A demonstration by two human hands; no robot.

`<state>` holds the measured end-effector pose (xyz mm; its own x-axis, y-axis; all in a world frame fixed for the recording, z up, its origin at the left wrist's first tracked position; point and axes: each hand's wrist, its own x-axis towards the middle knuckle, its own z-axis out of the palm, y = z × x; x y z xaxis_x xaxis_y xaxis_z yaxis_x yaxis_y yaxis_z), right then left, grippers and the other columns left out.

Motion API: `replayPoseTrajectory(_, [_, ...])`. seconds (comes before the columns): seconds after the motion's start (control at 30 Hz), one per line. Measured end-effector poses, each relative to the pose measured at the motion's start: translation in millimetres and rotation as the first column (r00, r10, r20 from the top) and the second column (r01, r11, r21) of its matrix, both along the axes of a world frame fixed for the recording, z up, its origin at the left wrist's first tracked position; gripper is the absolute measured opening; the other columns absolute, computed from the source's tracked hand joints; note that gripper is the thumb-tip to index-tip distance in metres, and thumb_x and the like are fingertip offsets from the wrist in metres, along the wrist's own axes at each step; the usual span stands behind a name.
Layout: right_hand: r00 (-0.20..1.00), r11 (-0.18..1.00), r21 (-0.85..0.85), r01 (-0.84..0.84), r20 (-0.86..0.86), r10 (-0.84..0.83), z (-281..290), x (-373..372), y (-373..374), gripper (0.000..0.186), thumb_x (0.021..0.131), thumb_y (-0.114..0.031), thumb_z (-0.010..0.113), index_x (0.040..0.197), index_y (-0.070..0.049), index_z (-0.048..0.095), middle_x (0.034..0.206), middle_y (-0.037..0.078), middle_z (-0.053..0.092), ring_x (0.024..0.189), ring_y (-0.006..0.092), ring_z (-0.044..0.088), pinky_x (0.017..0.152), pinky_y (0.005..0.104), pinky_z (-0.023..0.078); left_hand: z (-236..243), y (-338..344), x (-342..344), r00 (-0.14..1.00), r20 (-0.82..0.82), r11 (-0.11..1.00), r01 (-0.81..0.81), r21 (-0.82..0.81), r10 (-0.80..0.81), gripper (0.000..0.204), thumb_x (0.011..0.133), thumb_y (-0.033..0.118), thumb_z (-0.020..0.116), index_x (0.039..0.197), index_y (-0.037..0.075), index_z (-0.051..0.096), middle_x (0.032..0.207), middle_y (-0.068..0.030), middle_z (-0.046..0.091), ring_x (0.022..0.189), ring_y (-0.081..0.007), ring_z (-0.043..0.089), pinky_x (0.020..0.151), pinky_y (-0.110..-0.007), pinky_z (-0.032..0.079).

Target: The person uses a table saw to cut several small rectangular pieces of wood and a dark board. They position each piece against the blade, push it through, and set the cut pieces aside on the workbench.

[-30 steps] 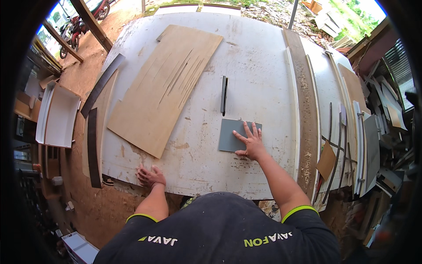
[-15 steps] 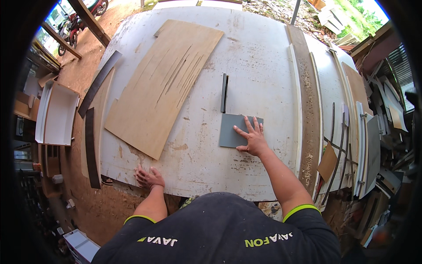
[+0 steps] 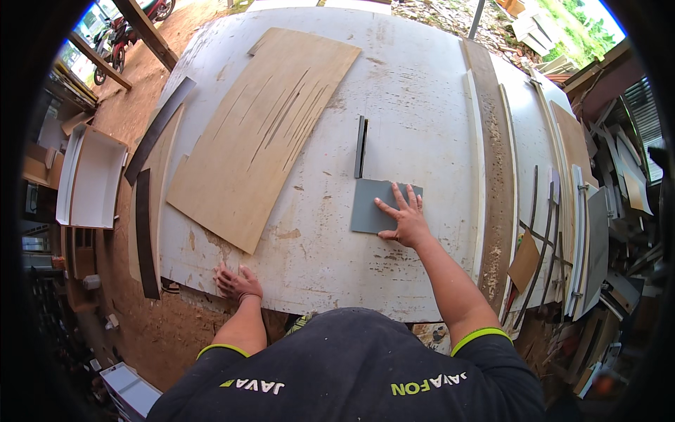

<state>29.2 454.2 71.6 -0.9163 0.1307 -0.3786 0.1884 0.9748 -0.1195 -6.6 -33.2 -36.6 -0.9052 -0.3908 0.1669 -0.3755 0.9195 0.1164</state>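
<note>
We see a small grey rectangular panel (image 3: 367, 207) lying flat on the worn white tabletop (image 3: 323, 264), right of the middle of its near half. The right hand (image 3: 408, 225) rests over the panel's right part, fingers spread wide and thumb at the near edge; it presses from above and is not closed around anything. Just beyond the panel's far left corner stands a narrow dark strip (image 3: 360, 148), pointing away from the person; we cannot tell whether the two touch. Nearer the person and to the left, the left hand (image 3: 239, 283) rests at the table's near edge, its fingers loosely parted and grasping nothing that we can see. Just beyond it we find the near corner of a large plywood sheet (image 3: 260, 148), laid aslant and marked by long dark splits. Farther left lie two dark strips (image 3: 146, 239), one curved and one nearly straight. On the right, a long brown board (image 3: 493, 162) runs from far to near, and past it a small brown piece (image 3: 523, 261) sits among thin dark lengths (image 3: 533, 197).
</note>
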Motion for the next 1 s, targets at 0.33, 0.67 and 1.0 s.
replayPoseTrajectory(0.33, [1.000, 1.000, -0.008, 0.015, -0.005, -0.015, 0.3, -3.3, 1.9, 0.101, 0.067, -0.073, 0.079, 0.157, -0.056, 0.035, 0.177, 0.003, 0.007, 0.162, 0.0369, 0.003, 0.130, 0.0557, 0.012, -1.0, -0.1, 0.3, 1.000, -0.020, 1.000, 0.006, -0.012, -0.007, 0.068, 0.097, 0.040, 0.058, 0.156, 0.015, 0.039, 0.163, -0.0176, 0.037, 0.149, -0.0410, 0.032, 0.120, -0.058, 0.025])
replayPoseTrajectory(0.67, [0.999, 0.999, -0.034, 0.042, -0.013, -0.042, 3.3, -11.8, 7.3, 0.101, 0.065, -0.070, 0.083, 0.156, -0.056, 0.039, 0.177, 0.002, 0.009, 0.162, 0.0356, 0.005, 0.131, 0.0546, 0.012, -0.5, 0.1, 0.8, 0.999, -0.032, 0.998, 0.030, -0.052, -0.032, 0.067, 0.096, 0.037, 0.059, 0.155, 0.013, 0.040, 0.161, -0.0199, 0.039, 0.147, -0.0408, 0.036, 0.119, -0.056, 0.027])
replayPoseTrajectory(1.0, [0.999, 0.999, -0.014, 0.050, -0.011, -0.051, 1.4, -25.1, 15.8, 0.103, 0.064, -0.070, 0.083, 0.155, -0.057, 0.038, 0.177, 0.001, 0.010, 0.162, 0.0341, 0.005, 0.131, 0.0540, 0.012, -2.4, -1.8, 1.0, 1.000, -0.016, 1.000, 0.026, -0.013, -0.026, 0.067, 0.098, 0.041, 0.057, 0.157, 0.015, 0.037, 0.164, -0.0197, 0.035, 0.149, -0.0442, 0.031, 0.120, -0.060, 0.025])
